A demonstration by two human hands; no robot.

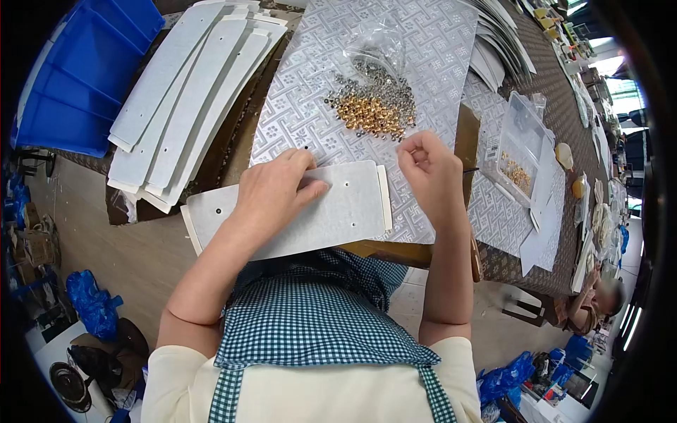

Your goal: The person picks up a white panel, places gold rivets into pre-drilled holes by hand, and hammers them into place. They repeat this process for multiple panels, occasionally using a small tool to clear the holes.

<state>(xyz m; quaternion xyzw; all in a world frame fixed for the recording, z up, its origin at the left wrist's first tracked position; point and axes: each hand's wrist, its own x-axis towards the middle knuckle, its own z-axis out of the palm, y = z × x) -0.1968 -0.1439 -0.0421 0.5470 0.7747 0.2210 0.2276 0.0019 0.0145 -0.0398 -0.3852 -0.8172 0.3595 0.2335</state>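
A long grey panel (317,218) with rounded corners and small punched holes lies before me at the near table edge, over a paler sheet that shows at both ends. My left hand (275,187) holds this panel near its far edge, thumb on top and fingers bent. Above the table, to the right of the panel, is my right hand (429,168), its fingers curled and pinched together. Whatever is between those fingertips is too small to make out. Just beyond them lies a pile of small gold eyelets (370,116), with silver-grey eyelets (398,92) behind.
A clear plastic bag (377,49) lies at the pile's back. Stacked grey panels (190,99) stand at left beside a blue bin (92,70). On the right is a clear plastic box (518,151) holding gold pieces. Another person (589,307) sits at far right.
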